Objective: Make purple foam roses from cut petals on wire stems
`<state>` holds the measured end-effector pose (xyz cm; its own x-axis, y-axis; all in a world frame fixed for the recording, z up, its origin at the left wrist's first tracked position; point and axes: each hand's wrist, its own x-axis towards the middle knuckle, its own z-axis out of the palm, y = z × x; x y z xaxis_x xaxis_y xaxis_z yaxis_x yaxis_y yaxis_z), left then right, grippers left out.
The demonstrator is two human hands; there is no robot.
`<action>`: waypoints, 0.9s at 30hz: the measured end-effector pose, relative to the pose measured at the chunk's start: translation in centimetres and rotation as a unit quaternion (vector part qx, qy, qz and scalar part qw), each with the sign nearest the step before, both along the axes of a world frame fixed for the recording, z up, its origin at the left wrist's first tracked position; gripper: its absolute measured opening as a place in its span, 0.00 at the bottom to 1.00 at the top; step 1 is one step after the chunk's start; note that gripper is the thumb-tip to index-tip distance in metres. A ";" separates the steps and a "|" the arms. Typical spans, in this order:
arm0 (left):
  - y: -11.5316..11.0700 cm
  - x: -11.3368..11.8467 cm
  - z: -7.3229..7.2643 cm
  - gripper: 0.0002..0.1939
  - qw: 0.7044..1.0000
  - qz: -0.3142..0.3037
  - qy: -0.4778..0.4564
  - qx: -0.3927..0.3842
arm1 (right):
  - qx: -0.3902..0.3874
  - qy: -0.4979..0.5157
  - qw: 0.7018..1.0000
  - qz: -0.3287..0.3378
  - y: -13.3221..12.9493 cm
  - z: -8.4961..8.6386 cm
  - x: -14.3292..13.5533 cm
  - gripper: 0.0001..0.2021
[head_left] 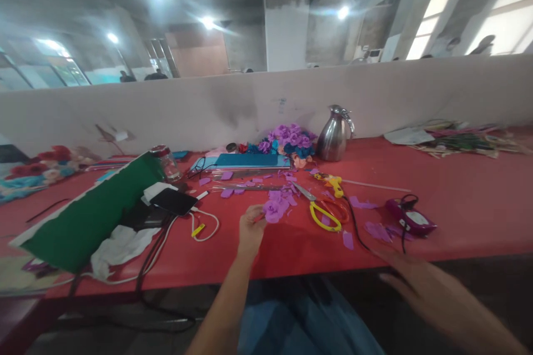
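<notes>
My left hand (251,225) is closed on a purple paper flower (273,209) above the red table, near its front edge. My right hand (406,274), blurred, is at the front edge on the right with its fingers apart and nothing in them. Loose purple petals (378,231) lie just beyond it. Between the hands rest scissors (325,216) with one yellow and one red handle. A yellow glue gun (334,184) lies behind them, its black cord running toward my right hand. More purple pieces (227,193) are scattered behind the flower.
A metal jug (333,136) stands at the back beside a heap of purple and blue flowers (291,138). A purple box (410,217) sits right. A green block (95,211), phone (174,201), glass jar (165,162) and cables occupy the left. Sticks (462,138) lie back right.
</notes>
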<state>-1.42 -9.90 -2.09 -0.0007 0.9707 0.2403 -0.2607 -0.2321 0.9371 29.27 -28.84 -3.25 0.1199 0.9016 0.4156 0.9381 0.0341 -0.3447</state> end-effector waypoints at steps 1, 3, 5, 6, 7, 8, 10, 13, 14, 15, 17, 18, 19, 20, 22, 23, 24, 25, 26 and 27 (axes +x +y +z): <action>-0.2 0.1 0.0 0.10 1.000 0.019 0.022 0.005 | -0.042 0.025 0.997 0.051 1.2 0.8 -2.1 0.17; -0.8 0.4 0.2 0.10 0.995 0.060 0.079 0.008 | -0.082 0.084 0.986 0.116 3.5 2.2 -6.0 0.14; -1.4 0.6 0.7 0.10 0.986 0.094 0.138 0.008 | -0.078 0.125 0.982 0.120 5.1 3.0 -9.0 0.15; -1.8 0.7 1.1 0.10 0.981 0.102 0.164 0.011 | -0.065 0.140 0.982 0.113 5.7 3.3 -10.1 0.16; -2.1 0.7 1.4 0.09 0.977 0.104 0.188 0.016 | -0.056 0.157 0.980 0.107 6.1 3.4 -10.8 0.18; -2.4 0.8 1.8 0.09 0.973 0.102 0.208 0.022 | -0.043 0.176 0.978 0.099 6.4 3.5 -11.3 0.19; -3.0 1.0 2.4 0.09 0.966 0.094 0.236 0.041 | -0.011 0.226 0.971 0.084 6.9 3.7 -11.6 0.19; -3.5 1.3 2.8 0.11 0.963 0.075 0.249 0.065 | 0.055 0.295 0.951 0.077 7.8 4.0 -11.4 0.09; -3.6 1.4 2.9 0.12 0.965 0.066 0.243 0.068 | 0.075 0.309 0.945 0.079 8.1 4.1 -11.4 0.08; -3.7 1.5 2.8 0.12 0.969 0.057 0.230 0.070 | 0.092 0.316 0.941 0.082 8.4 4.3 -11.5 0.08; -3.8 1.7 2.7 0.13 0.976 0.041 0.200 0.072 | 0.117 0.317 0.937 0.086 9.0 4.6 -11.8 0.07; -3.9 1.7 2.7 0.12 0.977 0.039 0.195 0.077 | 0.125 0.314 0.937 0.089 9.2 4.8 -12.1 0.07; -4.0 1.7 2.7 0.12 0.974 0.041 0.206 0.086 | 0.132 0.309 0.937 0.093 9.4 4.9 -12.3 0.06; -4.1 1.6 2.8 0.11 0.966 0.048 0.234 0.099 | 0.137 0.303 0.938 0.099 9.6 5.1 -12.6 0.06; -4.3 1.5 3.0 0.08 0.935 0.069 0.322 0.132 | 0.144 0.290 0.940 0.109 9.7 5.2 -13.0 0.06; -4.5 1.4 3.1 0.08 0.916 0.078 0.364 0.147 | 0.147 0.283 0.941 0.111 9.7 5.2 -13.1 0.06; -4.5 1.3 3.2 0.07 0.899 0.084 0.398 0.159 | 0.151 0.277 0.942 0.112 9.8 5.2 -13.2 0.06; -4.6 1.3 3.2 0.07 0.888 0.086 0.420 0.169 | 0.154 0.271 0.944 0.110 9.8 5.2 -13.3 0.05; -4.5 1.2 3.2 0.07 0.881 0.084 0.431 0.176 | 0.156 0.266 0.945 0.108 9.8 5.2 -13.3 0.05; -4.5 1.1 3.1 0.07 0.879 0.080 0.434 0.181 | 0.158 0.262 0.946 0.106 9.9 5.1 -13.2 0.05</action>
<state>-0.34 -14.37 1.00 0.2062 0.8346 0.5109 0.5789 -0.5250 0.6239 16.05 -18.94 1.88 0.2143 0.7695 0.6016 0.6026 0.3806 -0.7014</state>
